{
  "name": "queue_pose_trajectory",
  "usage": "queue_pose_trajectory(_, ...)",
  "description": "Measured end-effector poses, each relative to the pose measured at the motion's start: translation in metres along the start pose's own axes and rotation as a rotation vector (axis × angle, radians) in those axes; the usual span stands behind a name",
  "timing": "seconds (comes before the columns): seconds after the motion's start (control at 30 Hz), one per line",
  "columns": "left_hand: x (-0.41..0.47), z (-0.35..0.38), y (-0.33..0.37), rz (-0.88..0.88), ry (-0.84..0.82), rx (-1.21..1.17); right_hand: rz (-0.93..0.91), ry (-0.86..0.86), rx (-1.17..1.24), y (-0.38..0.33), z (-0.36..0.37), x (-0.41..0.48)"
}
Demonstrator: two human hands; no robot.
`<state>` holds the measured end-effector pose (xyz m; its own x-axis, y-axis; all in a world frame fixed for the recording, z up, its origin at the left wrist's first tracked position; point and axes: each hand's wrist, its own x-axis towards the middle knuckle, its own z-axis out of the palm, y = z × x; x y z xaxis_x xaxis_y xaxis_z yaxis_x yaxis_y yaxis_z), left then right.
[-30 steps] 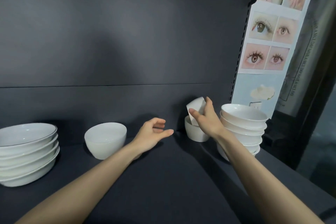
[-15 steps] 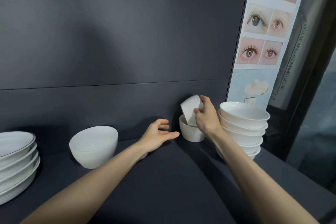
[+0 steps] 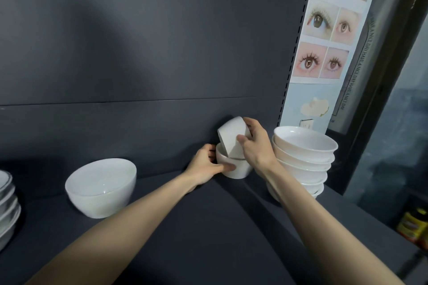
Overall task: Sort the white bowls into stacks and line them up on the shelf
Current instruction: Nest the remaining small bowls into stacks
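Left hand [image 3: 205, 168] now round shelf's [image 3: 208, 227] lower bowl [image 3: 237, 169], right hand [image 3: 256, 148] round tilted bowl [image 3: 231, 136]

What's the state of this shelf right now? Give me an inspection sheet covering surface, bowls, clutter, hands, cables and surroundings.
Surface: dark shelf, matte, no spills visible.
Job's things: tilted small bowl dips into lower small bowl; right stack of bowls beside them; large bowl stands alone further left; left stack cut off by the frame edge.
Clutter: nothing seen.
Hands: left hand grips lower small bowl; right hand holds tilted small bowl.
Cables: nothing seen.
Surroundings: dark back panel; poster of eye pictures at right; yellow jars lower right, off the shelf.
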<state>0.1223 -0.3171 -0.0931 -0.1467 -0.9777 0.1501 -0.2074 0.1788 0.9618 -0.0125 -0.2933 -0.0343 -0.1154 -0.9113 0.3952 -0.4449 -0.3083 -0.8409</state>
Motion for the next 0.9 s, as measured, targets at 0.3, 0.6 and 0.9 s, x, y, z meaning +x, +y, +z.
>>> queue_pose_trajectory(0.3, -0.044, -0.029, -0.005, -0.012, 0.112, 0.063, -0.089, -0.191, 0.208, -0.018, 0.006, -0.027)
queue_pose_trajectory(0.6, -0.083, -0.041, -0.005, -0.061, 0.138, 0.094, -0.223, -0.362, 0.254, -0.024, 0.002, -0.043)
queue_pose_trajectory(0.9, -0.091, -0.036, 0.005, -0.092, 0.165, 0.106, -0.329, -0.49, -0.021, -0.014, -0.009, -0.043)
